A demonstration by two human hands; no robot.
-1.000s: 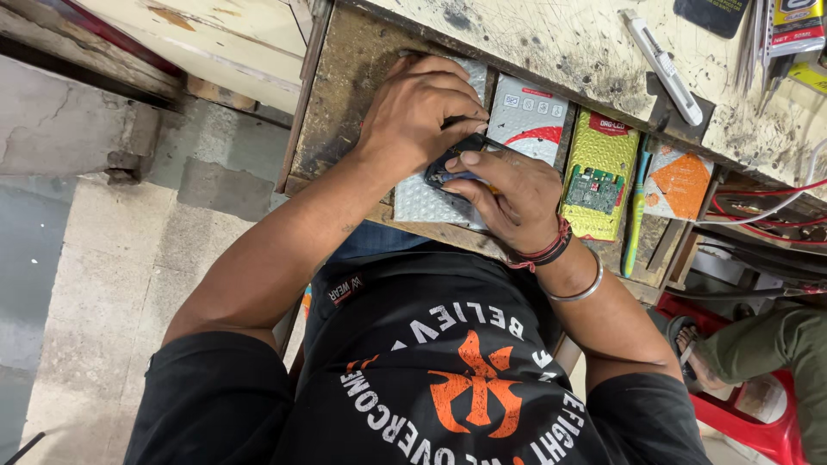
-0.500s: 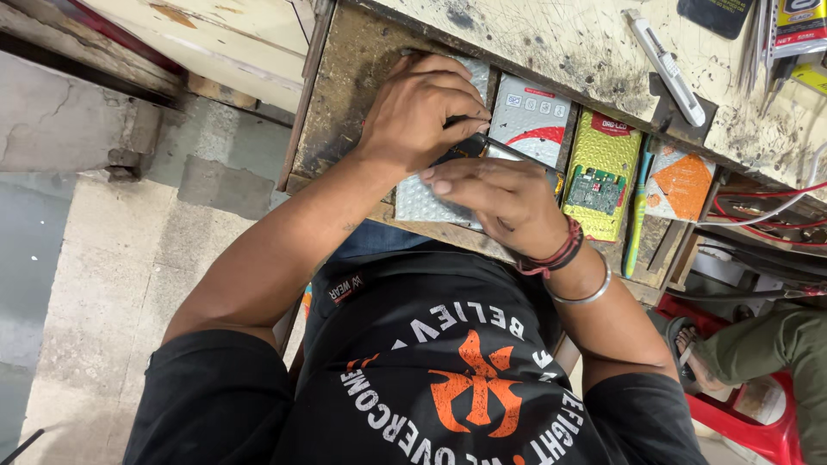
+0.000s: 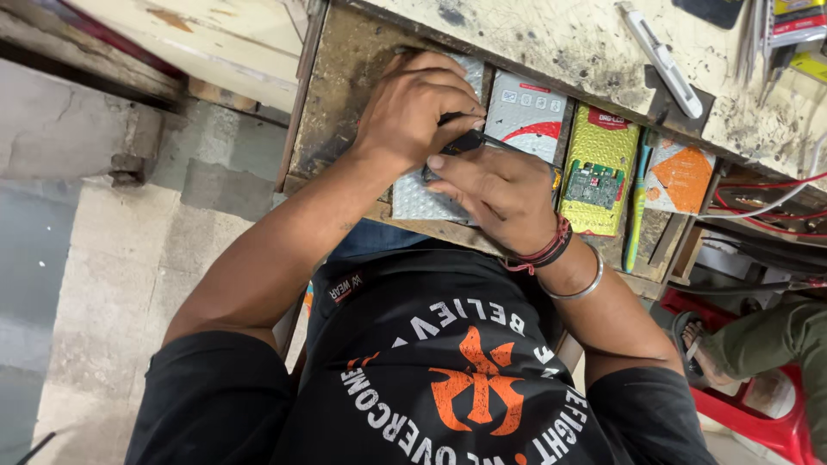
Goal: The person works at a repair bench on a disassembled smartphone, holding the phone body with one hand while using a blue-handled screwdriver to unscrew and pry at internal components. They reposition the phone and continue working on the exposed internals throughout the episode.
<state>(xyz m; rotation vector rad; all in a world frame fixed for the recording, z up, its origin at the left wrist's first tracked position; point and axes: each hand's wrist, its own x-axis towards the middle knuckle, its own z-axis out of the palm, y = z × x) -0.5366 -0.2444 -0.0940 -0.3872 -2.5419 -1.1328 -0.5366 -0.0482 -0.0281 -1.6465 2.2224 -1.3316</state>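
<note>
Scarred, stained pale wooden tabletop [image 3: 568,43] above a shallow wooden drawer [image 3: 340,95] of flat packets. Left hand [image 3: 418,108] and right hand [image 3: 504,194] both close on a small dark flat device [image 3: 461,142] over the silver embossed packet [image 3: 422,198]. Judged light, rigid and fragile, it is best pinched by its edges; the drawer walls and the yellow packet with green circuit board [image 3: 594,176] crowd the right, leaving open room only toward the body.

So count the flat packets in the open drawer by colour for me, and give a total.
Silver textured packet under the hands: 1
White and red packet: 1
Yellow packet with a green circuit board on it: 1
Orange packet: 1
Total: 4
</note>
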